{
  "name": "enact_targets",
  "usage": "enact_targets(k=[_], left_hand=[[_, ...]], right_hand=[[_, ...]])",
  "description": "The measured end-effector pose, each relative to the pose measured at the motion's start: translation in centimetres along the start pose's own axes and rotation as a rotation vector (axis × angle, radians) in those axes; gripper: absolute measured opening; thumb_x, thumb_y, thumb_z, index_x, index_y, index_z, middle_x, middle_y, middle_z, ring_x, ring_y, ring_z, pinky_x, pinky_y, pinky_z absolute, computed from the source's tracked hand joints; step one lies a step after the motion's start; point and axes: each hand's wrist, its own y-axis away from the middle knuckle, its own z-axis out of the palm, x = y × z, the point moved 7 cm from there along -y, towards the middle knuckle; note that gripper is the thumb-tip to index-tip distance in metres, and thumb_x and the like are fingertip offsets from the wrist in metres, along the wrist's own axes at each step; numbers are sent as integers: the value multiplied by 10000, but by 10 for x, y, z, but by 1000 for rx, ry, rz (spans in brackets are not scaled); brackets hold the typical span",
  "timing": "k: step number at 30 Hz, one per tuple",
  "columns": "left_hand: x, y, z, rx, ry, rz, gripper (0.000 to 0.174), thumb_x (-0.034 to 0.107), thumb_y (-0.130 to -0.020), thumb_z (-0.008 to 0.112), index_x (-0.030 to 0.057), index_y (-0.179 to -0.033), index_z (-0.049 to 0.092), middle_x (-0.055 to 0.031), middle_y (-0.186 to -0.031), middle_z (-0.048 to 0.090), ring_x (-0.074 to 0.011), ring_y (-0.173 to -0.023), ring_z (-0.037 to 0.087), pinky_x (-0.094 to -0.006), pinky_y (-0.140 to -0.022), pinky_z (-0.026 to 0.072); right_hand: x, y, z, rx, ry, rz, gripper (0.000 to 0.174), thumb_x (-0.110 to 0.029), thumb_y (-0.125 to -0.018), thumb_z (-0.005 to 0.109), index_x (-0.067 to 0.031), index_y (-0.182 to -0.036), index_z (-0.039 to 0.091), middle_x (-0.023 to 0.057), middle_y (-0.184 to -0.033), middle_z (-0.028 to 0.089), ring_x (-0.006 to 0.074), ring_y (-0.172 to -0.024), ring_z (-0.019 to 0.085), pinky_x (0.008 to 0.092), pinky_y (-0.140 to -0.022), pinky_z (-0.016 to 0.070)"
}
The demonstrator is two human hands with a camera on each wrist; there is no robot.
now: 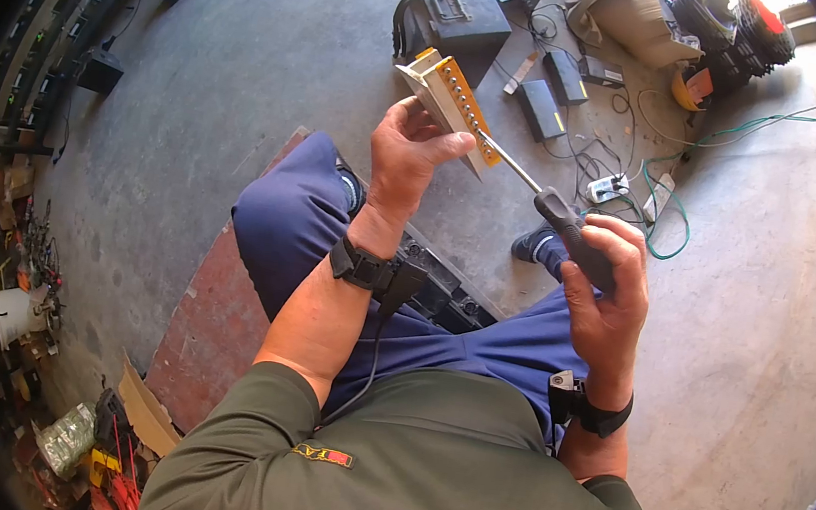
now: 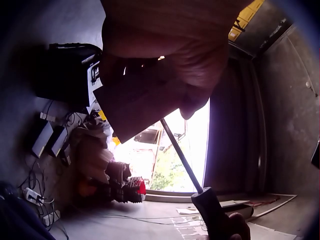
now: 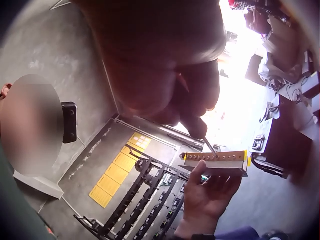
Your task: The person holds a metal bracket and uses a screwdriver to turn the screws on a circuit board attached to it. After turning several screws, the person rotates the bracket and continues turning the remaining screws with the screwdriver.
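My left hand (image 1: 406, 164) holds up a metal bracket (image 1: 433, 97) fitted with a yellow-orange strip (image 1: 463, 98) that carries a row of small screws. In the right wrist view the thumb lies at the front of the bracket (image 3: 212, 170) with the fingers behind it. A screwdriver (image 1: 566, 215) with a dark handle is gripped in my right hand (image 1: 614, 299). Its shaft slants up to the strip, the tip right at the screws near the lower end. From the left wrist view, the bracket's flat plate (image 2: 142, 102) hides the tip of the screwdriver (image 2: 182, 157).
Beyond the hands a black case (image 1: 455, 19), dark adapters (image 1: 542, 109), a power strip (image 1: 609, 187) and tangled cables lie on the concrete floor. Between the legs is a black object (image 1: 439, 289). Racks (image 1: 62, 24) and clutter (image 1: 70, 438) line the left side.
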Motion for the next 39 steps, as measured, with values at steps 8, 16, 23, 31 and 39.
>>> enact_targets(k=[8,16,23,31,39], left_hand=[[0,-4,-1,-43,-34,29,616,-8,-754,811,-85,-1293,521,-138,-1152,671,-193,-1045,666,-332,-958,549],[-4,-2,0,-29,-1,17,627,-16,-754,817,-83,-1299,514,-132,-1146,670,-187,-1044,663,-331,-954,552],[-1,-1,1,-16,14,20,630,-14,-760,814,-85,-1307,508,-134,-1156,666,-186,-1038,663,-334,-945,561],[-5,-1,1,-17,-9,7,610,0,-754,823,-69,-1291,542,-124,-1152,678,-184,-1041,661,-329,-960,538],[-6,-1,0,-11,-49,31,628,6,-742,835,-62,-1299,553,-135,-1168,682,-199,-1054,664,-342,-989,518]], right_hand=[[17,7,-1,-3,-8,192,396,-162,-933,732,-30,-1275,582,111,-1058,641,175,-939,622,304,-832,515],[24,9,-2,29,-81,230,474,-87,-911,664,-26,-1360,526,93,-1142,614,148,-992,594,283,-882,501],[38,18,2,28,-293,424,526,-178,-942,708,-21,-1397,494,92,-1080,627,146,-940,611,283,-862,510],[36,15,3,35,-169,282,554,-245,-962,713,-21,-1412,480,87,-1035,633,132,-905,615,280,-844,513],[49,24,-2,57,-316,529,538,-96,-902,688,-31,-1400,496,89,-1098,607,132,-965,599,277,-860,503]])
